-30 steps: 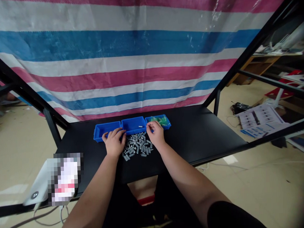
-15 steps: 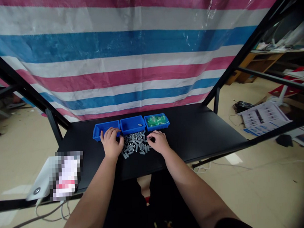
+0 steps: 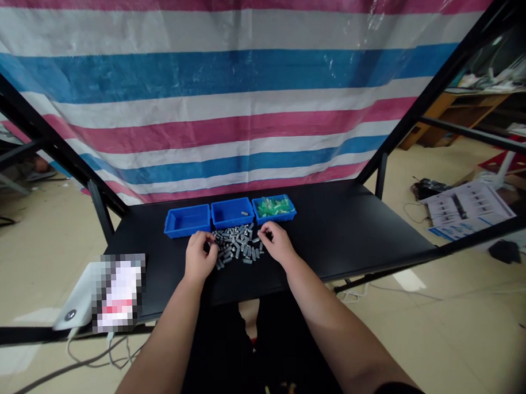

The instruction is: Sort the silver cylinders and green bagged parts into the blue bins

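A pile of several small grey metal parts [image 3: 239, 248] lies on the black table [image 3: 333, 235]. My left hand [image 3: 199, 258] rests at the pile's left edge, fingers curled into the parts. At the pile's right edge my right hand [image 3: 277, 242] has its fingertips pinched together; what they hold is too small to make out. Behind the pile stand three blue bins in a row: the left bin [image 3: 187, 221] looks empty, the middle bin [image 3: 232, 212] holds a single grey part, and the right bin [image 3: 274, 207] holds green pieces.
A striped pink, white and blue tarp [image 3: 225, 106] hangs behind the table. Black frame bars [image 3: 49, 141] slant up on both sides. A white device [image 3: 83, 292] with cables sits at the table's left front corner. Papers [image 3: 466, 207] lie on the floor at right.
My left hand has drawn back from the left bin to the pile's left edge. The right hand went from the green-parts bin to the pile's right edge.
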`<state>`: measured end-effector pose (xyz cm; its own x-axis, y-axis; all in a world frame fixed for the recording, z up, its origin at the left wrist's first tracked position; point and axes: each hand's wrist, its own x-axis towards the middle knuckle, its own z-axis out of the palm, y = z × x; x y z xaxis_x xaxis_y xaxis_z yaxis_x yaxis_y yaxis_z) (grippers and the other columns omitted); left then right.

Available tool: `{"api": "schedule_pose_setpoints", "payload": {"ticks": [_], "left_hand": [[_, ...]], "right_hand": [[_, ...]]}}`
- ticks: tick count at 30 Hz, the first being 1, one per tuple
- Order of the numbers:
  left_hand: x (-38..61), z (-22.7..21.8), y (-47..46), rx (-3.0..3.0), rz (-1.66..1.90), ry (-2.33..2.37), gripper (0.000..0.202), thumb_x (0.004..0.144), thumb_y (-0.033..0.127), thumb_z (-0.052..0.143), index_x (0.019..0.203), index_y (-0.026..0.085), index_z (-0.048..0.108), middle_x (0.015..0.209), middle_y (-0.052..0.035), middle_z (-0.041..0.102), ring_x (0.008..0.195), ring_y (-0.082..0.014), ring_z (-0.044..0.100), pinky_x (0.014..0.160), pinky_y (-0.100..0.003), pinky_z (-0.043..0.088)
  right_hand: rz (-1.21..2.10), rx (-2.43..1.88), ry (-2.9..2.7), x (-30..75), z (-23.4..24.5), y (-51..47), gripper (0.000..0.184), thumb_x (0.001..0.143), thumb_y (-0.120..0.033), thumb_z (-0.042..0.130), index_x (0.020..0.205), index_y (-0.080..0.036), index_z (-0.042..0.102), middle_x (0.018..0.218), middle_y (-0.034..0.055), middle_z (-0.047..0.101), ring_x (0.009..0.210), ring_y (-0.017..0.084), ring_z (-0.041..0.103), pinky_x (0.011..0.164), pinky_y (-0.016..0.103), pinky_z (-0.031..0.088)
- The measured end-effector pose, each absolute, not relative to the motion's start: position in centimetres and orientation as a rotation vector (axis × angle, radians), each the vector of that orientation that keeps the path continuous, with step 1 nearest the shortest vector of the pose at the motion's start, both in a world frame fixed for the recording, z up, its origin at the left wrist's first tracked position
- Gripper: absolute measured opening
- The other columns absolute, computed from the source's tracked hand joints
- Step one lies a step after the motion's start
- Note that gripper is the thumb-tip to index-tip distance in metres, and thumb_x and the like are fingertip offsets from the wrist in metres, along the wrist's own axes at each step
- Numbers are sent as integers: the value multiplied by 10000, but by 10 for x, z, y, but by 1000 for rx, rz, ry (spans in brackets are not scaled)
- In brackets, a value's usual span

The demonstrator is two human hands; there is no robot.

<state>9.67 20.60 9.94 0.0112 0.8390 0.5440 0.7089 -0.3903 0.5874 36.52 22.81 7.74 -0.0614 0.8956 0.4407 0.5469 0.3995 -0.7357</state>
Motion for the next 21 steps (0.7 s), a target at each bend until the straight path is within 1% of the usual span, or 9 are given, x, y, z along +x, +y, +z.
{"api": "schedule_pose_setpoints", "payload": {"ticks": [3,5,8,11,14,18,21], "left_hand": [[97,99,207,2120,1308,1590,76,811,177,542,841,237,575,852,-33,622,866,-222,592,824,-359,479],[97,97,209,2092,1301,1586,78,806,176,541,839,234,581,852,-32,625,862,-216,595,819,-351,482],[95,92,212,2011,1300,1584,78,801,188,541,842,227,594,853,-26,634,844,-202,604,799,-330,484],[93,86,216,1901,1306,1582,88,792,205,550,855,220,610,828,-10,635,778,-175,596,738,-297,480],[90,82,218,1795,1322,1592,88,782,224,565,855,217,612,803,1,629,723,-158,580,678,-273,467],[89,80,218,1725,1329,1589,95,767,237,582,855,212,608,780,9,616,674,-143,559,638,-259,445],[88,80,218,1686,1344,1562,96,763,234,583,854,208,603,772,11,605,663,-138,549,636,-256,440]], "right_hand": [[560,-1255,-1564,368,71,233,126,889,-345,615,880,-220,621,803,17,649,702,168,606,644,275,469],[605,-1263,-1458,372,66,237,158,866,-372,628,885,-216,638,767,15,650,679,169,605,637,277,482],[627,-1261,-1366,377,63,241,160,819,-335,622,891,-205,682,853,41,686,737,180,641,682,294,515],[647,-1248,-1361,381,63,242,155,786,-296,609,864,-203,705,936,56,697,798,190,668,721,306,531],[709,-1242,-1395,381,64,241,154,784,-282,607,869,-205,711,899,48,713,789,191,678,725,308,532],[765,-1255,-1500,378,62,239,180,798,-247,589,906,-204,726,793,28,722,721,184,680,692,306,527],[752,-1243,-1525,372,63,241,171,815,-264,608,914,-202,734,804,36,734,717,187,692,685,316,546]]}}
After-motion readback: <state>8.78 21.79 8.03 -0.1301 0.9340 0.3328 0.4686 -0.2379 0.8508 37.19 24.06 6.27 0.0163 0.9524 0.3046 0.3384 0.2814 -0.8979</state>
